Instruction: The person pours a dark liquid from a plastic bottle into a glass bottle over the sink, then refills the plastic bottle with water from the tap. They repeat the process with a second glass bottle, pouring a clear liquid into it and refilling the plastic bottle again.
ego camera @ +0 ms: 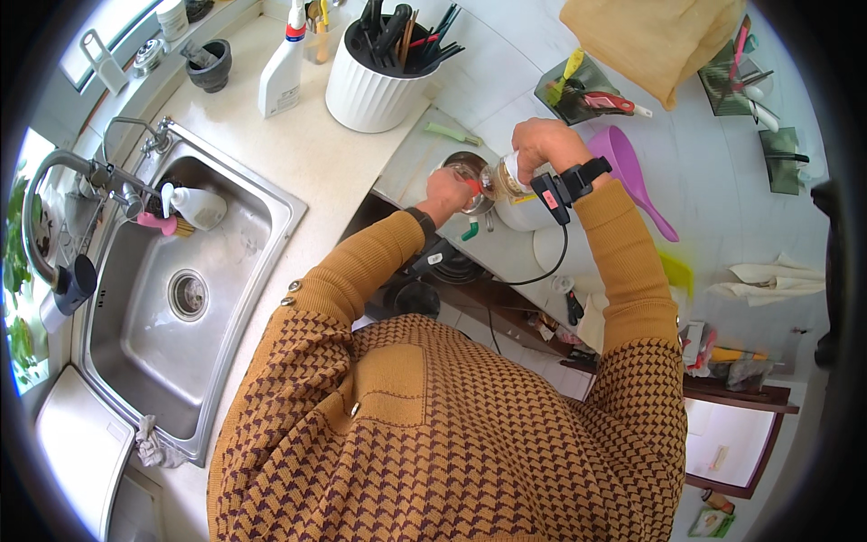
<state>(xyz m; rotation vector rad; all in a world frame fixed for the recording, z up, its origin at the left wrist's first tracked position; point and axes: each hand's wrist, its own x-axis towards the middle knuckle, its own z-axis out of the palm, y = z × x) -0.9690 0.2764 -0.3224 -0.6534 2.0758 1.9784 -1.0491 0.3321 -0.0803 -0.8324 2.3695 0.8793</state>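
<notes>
My right hand [545,146] grips a clear glass jar [504,179] from above. The jar is tilted, with its mouth end towards my left hand. A white label or cover shows under the fingers. My left hand [448,193] is curled over a shiny round metal vessel [462,162], with a small red object [473,186] at its fingertips. What this red thing is cannot be made out. The hand hides much of the vessel. Just below lies a small green piece [470,230]. A white rounded container [525,215] stands behind the jar.
A light green-handled tool [452,133] lies behind the vessel. To the left are a white ribbed utensil holder [376,91], a spray bottle [281,74] and a steel sink [169,359]. A purple ladle [626,169] hangs beside my right forearm. A black cable [542,276] dangles from my right wrist.
</notes>
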